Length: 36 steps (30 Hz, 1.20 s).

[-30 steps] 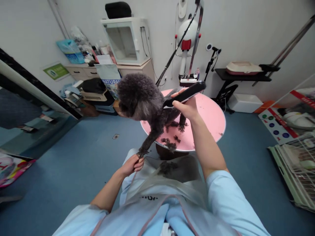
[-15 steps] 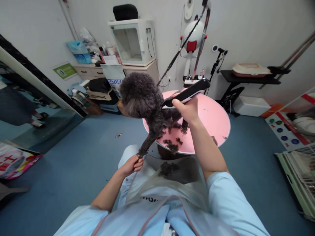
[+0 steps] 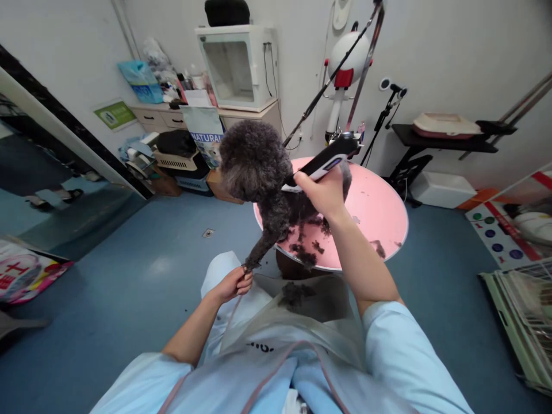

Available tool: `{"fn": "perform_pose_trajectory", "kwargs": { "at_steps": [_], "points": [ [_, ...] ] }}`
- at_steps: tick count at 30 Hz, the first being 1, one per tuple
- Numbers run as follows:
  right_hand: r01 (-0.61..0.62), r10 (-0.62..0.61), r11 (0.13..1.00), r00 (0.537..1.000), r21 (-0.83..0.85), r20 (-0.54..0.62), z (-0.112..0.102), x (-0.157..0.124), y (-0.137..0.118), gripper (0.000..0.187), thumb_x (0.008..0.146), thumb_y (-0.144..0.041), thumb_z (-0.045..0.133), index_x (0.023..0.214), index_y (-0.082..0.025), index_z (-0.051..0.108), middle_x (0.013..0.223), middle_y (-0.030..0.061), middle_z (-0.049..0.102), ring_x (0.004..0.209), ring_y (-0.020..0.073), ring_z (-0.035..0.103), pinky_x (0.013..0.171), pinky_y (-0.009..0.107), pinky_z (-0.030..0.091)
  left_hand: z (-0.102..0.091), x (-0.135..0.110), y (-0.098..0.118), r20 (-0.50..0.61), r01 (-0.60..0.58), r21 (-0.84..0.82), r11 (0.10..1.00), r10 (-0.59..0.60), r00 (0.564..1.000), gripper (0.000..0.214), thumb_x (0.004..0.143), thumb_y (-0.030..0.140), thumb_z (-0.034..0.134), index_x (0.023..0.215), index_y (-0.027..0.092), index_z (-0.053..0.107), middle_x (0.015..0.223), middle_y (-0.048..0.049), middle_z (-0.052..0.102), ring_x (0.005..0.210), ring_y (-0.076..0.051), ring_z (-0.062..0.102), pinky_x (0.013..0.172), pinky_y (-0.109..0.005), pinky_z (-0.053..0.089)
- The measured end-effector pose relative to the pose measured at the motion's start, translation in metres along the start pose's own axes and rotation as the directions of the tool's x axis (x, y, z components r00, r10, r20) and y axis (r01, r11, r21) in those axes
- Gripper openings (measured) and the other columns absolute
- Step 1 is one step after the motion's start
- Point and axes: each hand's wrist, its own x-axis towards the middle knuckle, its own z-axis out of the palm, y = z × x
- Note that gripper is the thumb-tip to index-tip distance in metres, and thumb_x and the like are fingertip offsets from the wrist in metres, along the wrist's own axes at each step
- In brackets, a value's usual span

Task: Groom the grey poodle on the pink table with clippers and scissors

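A dark grey curly-haired dog (image 3: 255,158) stands on a round pink grooming table (image 3: 382,201), one front leg stretched toward me. My left hand (image 3: 234,284) is closed around that leg's paw, near my knee. Black and silver hair clippers (image 3: 330,156) rest in the grip of my right hand (image 3: 325,192), their head end against the dog's neck and shoulder area. The exact contact of the blade is hidden. Clumps of cut hair (image 3: 304,255) lie on the table's near side, and more cut hair (image 3: 296,293) sits on my apron.
A slanted grooming arm (image 3: 321,92) rises behind the dog. Against the wall stand a white glass-door cabinet (image 3: 235,69) and a white-and-red dryer (image 3: 348,57). A mirror at left reflects a person's legs (image 3: 52,190). A wire cage (image 3: 526,316) is at right.
My right hand and the clippers have shifted slightly left and turned, showing more of the clippers' silver side. The dog's head has turned slightly. The left hand still holds the paw.
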Motion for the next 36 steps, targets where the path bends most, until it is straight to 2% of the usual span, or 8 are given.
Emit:
{"fn": "perform_pose_trajectory", "kwargs": {
  "at_steps": [9, 13, 17, 22, 25, 29, 31, 36],
  "points": [
    [0.025, -0.007, 0.986, 0.994, -0.166, 0.112, 0.005, -0.027, -0.003, 0.023, 0.069, -0.032, 0.067, 0.088, -0.021, 0.061, 0.076, 0.0001, 0.068, 0.072, 0.0184, 0.065, 0.073, 0.036, 0.054, -0.009, 0.000, -0.001, 0.006, 0.014, -0.027, 1.000, -0.014, 1.000, 0.054, 0.083, 0.058, 0.061, 0.059, 0.018, 0.033, 0.044, 0.0094, 0.021, 0.038, -0.004, 0.022, 0.041, -0.019, 0.016],
    [0.057, -0.035, 0.982, 0.991, -0.180, 0.126, -0.004, -0.022, -0.017, 0.021, 0.068, -0.030, 0.068, 0.086, -0.021, 0.062, 0.075, 0.0002, 0.067, 0.071, 0.0189, 0.065, 0.072, 0.036, 0.054, -0.008, 0.002, -0.002, 0.014, 0.028, -0.025, 0.999, -0.028, 1.000, 0.054, 0.083, 0.057, 0.062, 0.059, 0.018, 0.033, 0.044, 0.0090, 0.022, 0.038, -0.004, 0.023, 0.042, -0.019, 0.016],
    [0.112, -0.103, 0.985, 0.992, -0.134, 0.072, -0.006, -0.014, -0.023, 0.015, 0.073, -0.031, 0.065, 0.083, -0.021, 0.060, 0.078, 0.0007, 0.067, 0.075, 0.0187, 0.065, 0.076, 0.036, 0.054, -0.007, 0.003, -0.003, 0.030, 0.028, -0.027, 0.999, -0.028, 0.999, 0.053, 0.083, 0.054, 0.062, 0.058, 0.018, 0.032, 0.044, 0.0086, 0.023, 0.038, -0.004, 0.022, 0.042, -0.019, 0.016],
    [0.025, 0.005, 0.975, 0.991, -0.222, 0.134, 0.007, -0.031, -0.006, 0.025, 0.064, -0.030, 0.071, 0.084, -0.021, 0.058, 0.068, -0.0021, 0.065, 0.064, 0.0179, 0.062, 0.065, 0.034, 0.053, -0.008, 0.000, 0.001, 0.003, -0.013, -0.048, 0.999, 0.014, 1.000, 0.054, 0.083, 0.054, 0.062, 0.057, 0.018, 0.031, 0.044, 0.0087, 0.022, 0.038, -0.004, 0.022, 0.042, -0.019, 0.017],
    [-0.025, 0.065, 0.980, 0.978, -0.195, 0.200, 0.006, -0.042, 0.001, 0.020, 0.065, -0.029, 0.070, 0.079, -0.021, 0.059, 0.068, -0.0011, 0.066, 0.062, 0.0174, 0.063, 0.063, 0.032, 0.052, -0.011, 0.002, 0.003, -0.006, -0.025, -0.061, 0.998, 0.024, 1.000, 0.052, 0.083, 0.051, 0.062, 0.058, 0.018, 0.031, 0.044, 0.0084, 0.023, 0.038, -0.004, 0.023, 0.042, -0.019, 0.017],
    [0.020, -0.020, 0.999, 1.000, -0.045, 0.006, 0.001, -0.034, -0.004, 0.012, 0.073, -0.030, 0.065, 0.079, -0.020, 0.064, 0.079, 0.0019, 0.071, 0.075, 0.0186, 0.067, 0.074, 0.034, 0.055, -0.016, 0.007, 0.001, 0.002, -0.029, -0.055, 0.998, 0.029, 1.000, 0.048, 0.085, 0.048, 0.060, 0.059, 0.019, 0.032, 0.044, 0.0086, 0.022, 0.038, -0.005, 0.020, 0.041, -0.019, 0.015],
    [0.042, -0.043, 0.999, 0.998, -0.032, -0.037, 0.005, -0.031, -0.004, 0.013, 0.072, -0.031, 0.067, 0.079, -0.020, 0.066, 0.080, 0.0024, 0.071, 0.077, 0.0193, 0.068, 0.077, 0.034, 0.055, -0.018, 0.009, -0.001, 0.010, -0.031, -0.054, 0.998, 0.032, 0.999, 0.047, 0.086, 0.047, 0.058, 0.058, 0.019, 0.032, 0.044, 0.0089, 0.020, 0.038, -0.005, 0.016, 0.040, -0.020, 0.014],
    [-0.059, 0.072, 0.994, 0.986, -0.088, 0.151, 0.021, -0.051, 0.004, 0.017, 0.068, -0.032, 0.071, 0.078, -0.018, 0.068, 0.074, 0.0027, 0.071, 0.071, 0.0202, 0.068, 0.073, 0.034, 0.055, -0.019, 0.007, 0.000, 0.006, -0.041, -0.071, 0.997, 0.042, 0.999, 0.044, 0.087, 0.046, 0.054, 0.059, 0.020, 0.032, 0.044, 0.0085, 0.020, 0.037, -0.006, 0.015, 0.040, -0.022, 0.011]
  ]
}}
